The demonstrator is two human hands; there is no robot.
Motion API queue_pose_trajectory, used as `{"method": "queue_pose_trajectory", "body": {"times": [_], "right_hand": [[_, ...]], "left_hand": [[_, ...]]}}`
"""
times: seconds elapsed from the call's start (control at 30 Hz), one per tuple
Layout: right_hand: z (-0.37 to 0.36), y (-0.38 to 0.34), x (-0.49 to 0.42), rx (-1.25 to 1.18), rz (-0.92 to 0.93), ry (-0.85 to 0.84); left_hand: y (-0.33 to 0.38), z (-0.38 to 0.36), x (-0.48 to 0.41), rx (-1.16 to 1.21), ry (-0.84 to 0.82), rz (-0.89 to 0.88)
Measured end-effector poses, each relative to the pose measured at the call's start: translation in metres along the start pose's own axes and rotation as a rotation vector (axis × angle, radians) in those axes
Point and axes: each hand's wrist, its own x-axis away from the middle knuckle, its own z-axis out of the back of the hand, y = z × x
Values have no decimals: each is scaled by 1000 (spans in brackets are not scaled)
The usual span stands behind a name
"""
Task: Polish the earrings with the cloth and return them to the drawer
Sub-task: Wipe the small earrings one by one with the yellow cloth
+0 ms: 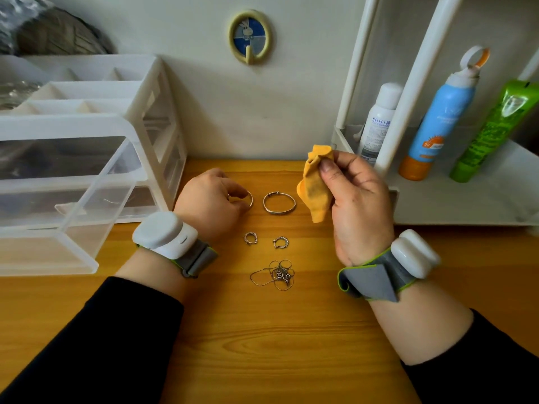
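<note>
An orange cloth (316, 185) is pinched between thumb and fingers of the right hand (360, 208), raised above the desk (262, 330) just right of the free bangle (279, 202). A second bangle (248, 199), left of the free bangle, is gripped by the fingertips of the left hand (208, 204) — flat on the desk. Both earrings (250, 238) are seen lying untouched just in front of the free bangle, a tangled chain (277, 275) nearer still — the open clear drawer (58, 199) is well left of it.
</note>
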Motion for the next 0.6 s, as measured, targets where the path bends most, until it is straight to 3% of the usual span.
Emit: {"method": "queue_pose_trajectory", "body": {"times": [0.6], "right_hand": [[0, -3, 3, -105, -111, -68]], "left_hand": [[0, -4, -2, -139, -137, -3]]}}
